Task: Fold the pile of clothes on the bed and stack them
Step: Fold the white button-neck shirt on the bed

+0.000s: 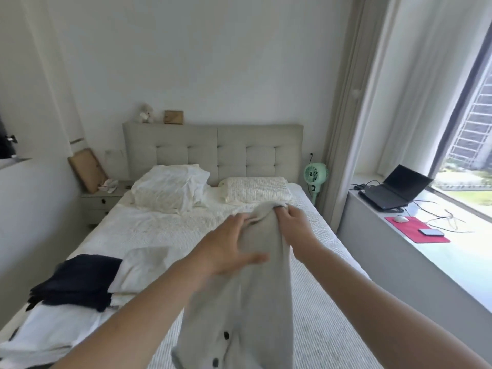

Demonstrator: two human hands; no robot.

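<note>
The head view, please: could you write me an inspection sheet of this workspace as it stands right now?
Surface: bed with a white ribbed cover, two pillows at the headboard.
Job's things: grey buttoned garment held up over the bed; dark folded clothes on white clothes at the near left; a pale folded piece beside them.
Clutter: nothing seen on the bed beyond the clothes.
Hands: right hand pinches the garment's top edge; left hand lies against the garment with straight fingers.
Cables: loose leads on the window ledge by the laptop.
Surroundings: green fan, red mat with mouse and phone, nightstand.
</note>
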